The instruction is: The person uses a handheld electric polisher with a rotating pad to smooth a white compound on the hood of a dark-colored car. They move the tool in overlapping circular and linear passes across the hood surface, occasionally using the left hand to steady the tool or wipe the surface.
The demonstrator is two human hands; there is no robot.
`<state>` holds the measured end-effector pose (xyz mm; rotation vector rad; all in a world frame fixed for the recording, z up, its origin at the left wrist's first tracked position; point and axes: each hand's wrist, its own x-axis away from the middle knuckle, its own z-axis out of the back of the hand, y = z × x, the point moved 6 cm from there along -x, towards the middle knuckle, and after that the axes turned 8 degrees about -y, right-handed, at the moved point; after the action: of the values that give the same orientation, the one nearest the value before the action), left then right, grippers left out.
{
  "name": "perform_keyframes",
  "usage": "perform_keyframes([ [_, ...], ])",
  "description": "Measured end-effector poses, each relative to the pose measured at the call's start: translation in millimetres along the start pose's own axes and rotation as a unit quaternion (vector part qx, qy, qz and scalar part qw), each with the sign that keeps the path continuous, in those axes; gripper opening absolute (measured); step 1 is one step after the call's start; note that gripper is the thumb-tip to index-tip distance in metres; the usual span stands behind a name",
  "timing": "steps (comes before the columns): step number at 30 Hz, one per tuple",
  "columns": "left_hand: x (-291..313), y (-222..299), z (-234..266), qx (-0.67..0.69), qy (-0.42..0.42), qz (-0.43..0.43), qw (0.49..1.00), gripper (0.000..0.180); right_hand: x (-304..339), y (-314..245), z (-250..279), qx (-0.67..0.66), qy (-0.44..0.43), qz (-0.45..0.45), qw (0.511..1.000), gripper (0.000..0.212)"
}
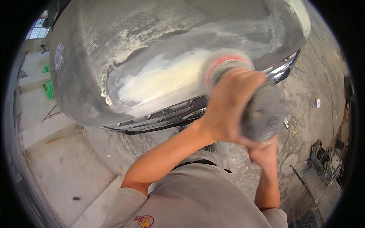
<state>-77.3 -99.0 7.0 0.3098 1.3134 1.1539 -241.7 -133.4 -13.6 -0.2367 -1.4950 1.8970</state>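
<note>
A dark car hood (152, 22) with dull, scuffed paint curves across the upper part of the head view. On it lies a pale yellow-white patch of filler (161, 80) with smeared grey edges. At the patch's right end sits the round pad of a power sander (262, 112), red-ringed and smeared by motion. My left hand (234, 100) is wrapped over the sander's neck, behind the pad. My right hand (264, 152) is closed round the rear of the tool, partly hidden under its dark body.
Below the hood runs the black front grille (163, 116), with a chrome strip (281, 68) at right. Pale steps (45, 131) with green bags (48, 88) stand left. On the concrete floor at right lie a small tub (316, 102), cables and a heap of metal equipment (327, 161).
</note>
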Motion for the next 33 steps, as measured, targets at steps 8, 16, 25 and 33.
perform_keyframes([
  [8, 20.3, 13.4, 45.9, -0.009, -0.016, -0.059, 0.998, 0.118, 11.3, -6.8, -47.9, -0.086, 0.079, 0.008, 0.993, 0.055],
  [16, 156.6, 30.1, 154.1, -0.106, -0.138, -0.030, 0.984, 0.091, 34.9, -5.6, -233.3, -0.149, 0.110, 0.127, 0.974, 0.103],
  [25, 205.1, 36.6, 197.3, -0.108, -0.137, -0.089, 0.981, 0.090, 48.3, -8.1, -307.9, -0.149, 0.182, 0.149, 0.960, 0.107],
  [33, 200.5, 24.8, 179.4, -0.080, -0.162, -0.075, 0.981, 0.089, 51.2, 8.1, -300.7, -0.214, 0.209, 0.122, 0.946, 0.103],
])
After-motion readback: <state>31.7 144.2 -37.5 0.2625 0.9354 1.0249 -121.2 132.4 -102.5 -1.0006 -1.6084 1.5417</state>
